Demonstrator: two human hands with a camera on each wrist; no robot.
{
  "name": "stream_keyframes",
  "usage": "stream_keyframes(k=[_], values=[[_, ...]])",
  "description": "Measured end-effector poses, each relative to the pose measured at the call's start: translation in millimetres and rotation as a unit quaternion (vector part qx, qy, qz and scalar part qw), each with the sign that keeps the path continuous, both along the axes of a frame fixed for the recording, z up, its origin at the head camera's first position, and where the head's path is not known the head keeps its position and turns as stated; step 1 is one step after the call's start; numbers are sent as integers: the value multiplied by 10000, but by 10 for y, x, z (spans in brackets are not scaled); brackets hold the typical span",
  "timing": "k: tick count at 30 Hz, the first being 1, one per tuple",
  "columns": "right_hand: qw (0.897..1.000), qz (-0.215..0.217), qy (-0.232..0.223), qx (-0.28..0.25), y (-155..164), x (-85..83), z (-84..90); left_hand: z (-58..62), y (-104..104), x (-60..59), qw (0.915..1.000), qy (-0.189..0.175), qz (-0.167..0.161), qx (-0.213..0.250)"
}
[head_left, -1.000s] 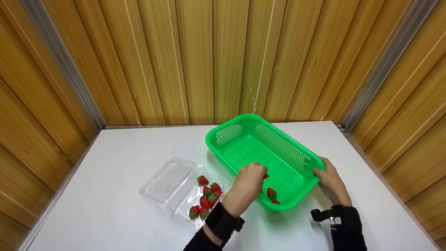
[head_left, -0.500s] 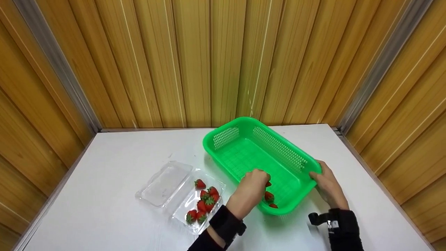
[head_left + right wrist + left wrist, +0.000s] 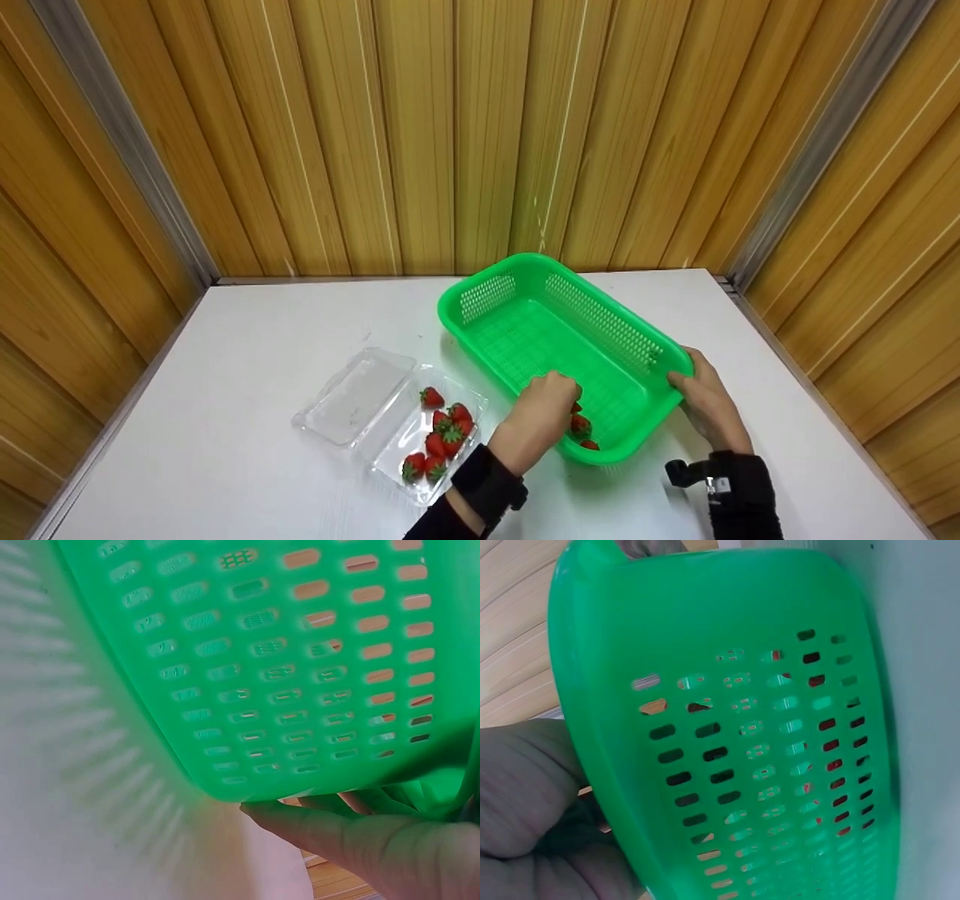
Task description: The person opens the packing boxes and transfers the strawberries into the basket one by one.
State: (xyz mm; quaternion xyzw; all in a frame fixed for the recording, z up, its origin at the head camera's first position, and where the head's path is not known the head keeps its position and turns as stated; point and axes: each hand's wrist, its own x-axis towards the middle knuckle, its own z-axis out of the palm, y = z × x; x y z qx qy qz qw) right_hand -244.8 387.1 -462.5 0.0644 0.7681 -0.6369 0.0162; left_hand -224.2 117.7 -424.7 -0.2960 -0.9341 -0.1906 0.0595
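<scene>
My left hand (image 3: 538, 416) reaches over the near rim of a green plastic basket (image 3: 525, 322) and pinches a strawberry (image 3: 576, 407), mostly hidden by the fingers. Close below it, two more strawberries (image 3: 580, 427) lie in the basket's near corner. In the left wrist view, the hand (image 3: 525, 795) bends over the rim, its fingertips hidden behind the perforated wall. My right hand (image 3: 709, 397) grips the basket's right end, thumb over the rim. From the right wrist view, that hand's fingers (image 3: 322, 832) support the basket from outside, under its lower edge.
Left of the basket, an opened clear plastic clamshell (image 3: 352, 397) lies on the white table (image 3: 232, 420). Its near half holds several strawberries (image 3: 450, 435). Wood-patterned panels (image 3: 420, 135) wall in the table at the back and sides.
My left hand has lowered a little into the basket, bringing the pinched strawberry down near the others. The right hand keeps its grip, and the whole head view has shifted slightly.
</scene>
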Motion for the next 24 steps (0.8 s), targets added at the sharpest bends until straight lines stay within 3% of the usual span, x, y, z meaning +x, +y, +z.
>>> stream_keyframes(k=[24], values=[[10000, 94, 8, -33, 15, 32, -9, 28, 41, 54, 9997, -196, -42, -171]])
